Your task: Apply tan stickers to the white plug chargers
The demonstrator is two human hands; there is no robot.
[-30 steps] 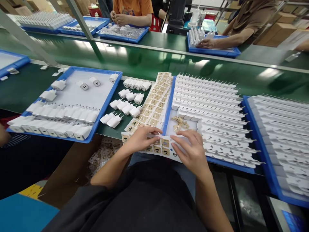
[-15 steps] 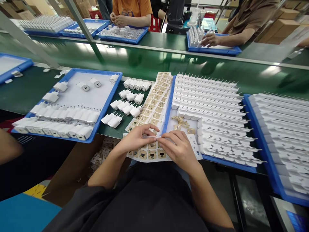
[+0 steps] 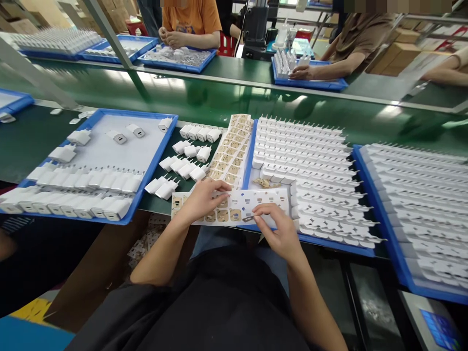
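Note:
A white sheet of tan stickers [image 3: 236, 215] lies across the front edge of the bench, its right part bare of tan pieces. My left hand [image 3: 208, 196] rests over the sheet's upper left, thumb and forefinger a little apart. Over the right part is my right hand [image 3: 276, 222], thumb and forefinger close around something too small to make out. More sticker strips [image 3: 232, 146] lie behind the sheet. Right of them, a blue tray [image 3: 248, 165] holds rows of white plug adapters [image 3: 307, 161] and a few loose tan pieces [image 3: 265, 183].
Several adapters [image 3: 186, 168] stand on the green bench left of the strips. Farther left is another blue tray [image 3: 148, 180] with adapters; a third tray [image 3: 383, 234] is at the right. Across the belt, a person in orange [image 3: 192, 24] and another person's hand [image 3: 302, 73] are at trays.
The sheet has moved up and now lies more to the right over the tray's corner. My hands have drawn apart, the right one moving to the right. The whole view has shifted slightly.

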